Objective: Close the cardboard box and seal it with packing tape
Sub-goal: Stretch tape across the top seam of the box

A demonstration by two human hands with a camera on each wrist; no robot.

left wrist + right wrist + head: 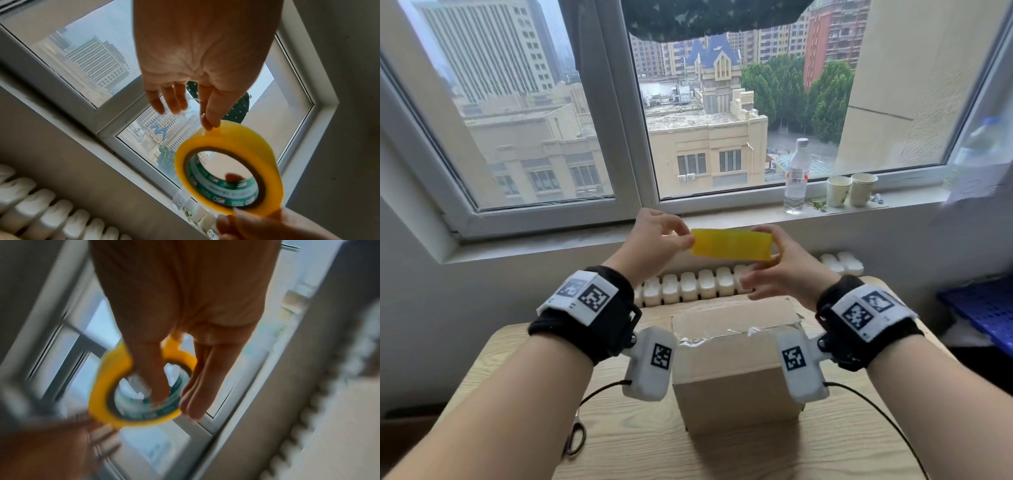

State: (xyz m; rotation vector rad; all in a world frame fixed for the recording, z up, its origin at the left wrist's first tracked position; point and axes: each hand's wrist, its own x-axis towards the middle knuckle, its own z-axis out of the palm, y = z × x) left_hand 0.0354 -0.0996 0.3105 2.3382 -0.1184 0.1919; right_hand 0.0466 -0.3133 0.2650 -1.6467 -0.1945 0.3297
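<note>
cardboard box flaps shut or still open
Shut: the cardboard box shows flat top flaps on the table, with shiny clear tape along the seam.

Tape roll above box

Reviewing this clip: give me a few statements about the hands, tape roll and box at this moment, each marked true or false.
1. The right hand holds the yellow tape roll with a finger through its core. True.
2. The tape roll lies on the table. False: it is held up in the air, above the cardboard box.
3. The left hand is at the roll's outer edge. True.
4. The box flaps stand open. False: the top is closed.
5. Scissors lie on top of the box. False: they lie on the table, left of the box.
</note>
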